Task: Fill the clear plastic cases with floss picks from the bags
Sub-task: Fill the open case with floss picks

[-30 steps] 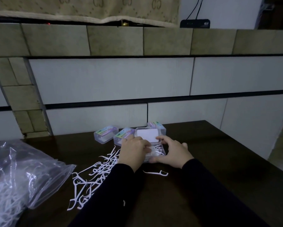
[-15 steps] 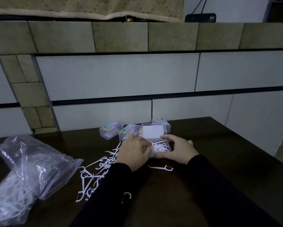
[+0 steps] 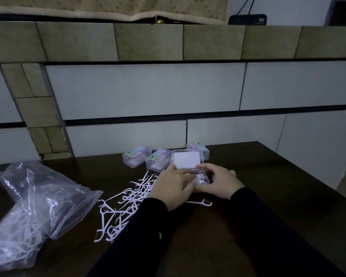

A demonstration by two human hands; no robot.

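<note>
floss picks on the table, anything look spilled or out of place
Yes. A loose pile of picks lies scattered on the table between the bag and the open case, outside both. One stray pick lies apart, just near of the hands. The three shut cases behind look tidy.

We cannot read any words or numbers here. The three closed cases by the wall have bright labels on their lids, but the print is too small and blurry for us. The open case shows a plain white card in its lid. The black box up on the ledge has a tiny mark we cannot make out.
</note>
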